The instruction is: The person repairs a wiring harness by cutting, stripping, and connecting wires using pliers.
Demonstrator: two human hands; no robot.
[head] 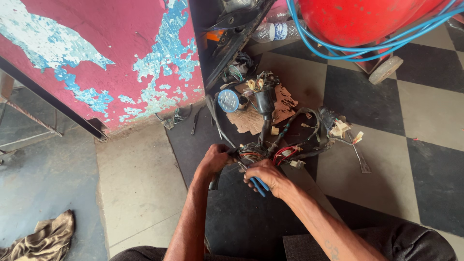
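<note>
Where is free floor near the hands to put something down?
Free: the pale floor between the peeling wall and the left hand, with a cloth farther left, and the checkered tiles right of the wiring harness. Crowded: ahead of the right hand, around the harness, cardboard and round gauge.

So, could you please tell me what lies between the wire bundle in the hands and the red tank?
In the head view, between the wire bundle and the red tank lies checkered floor, crossed by blue hose.
</note>
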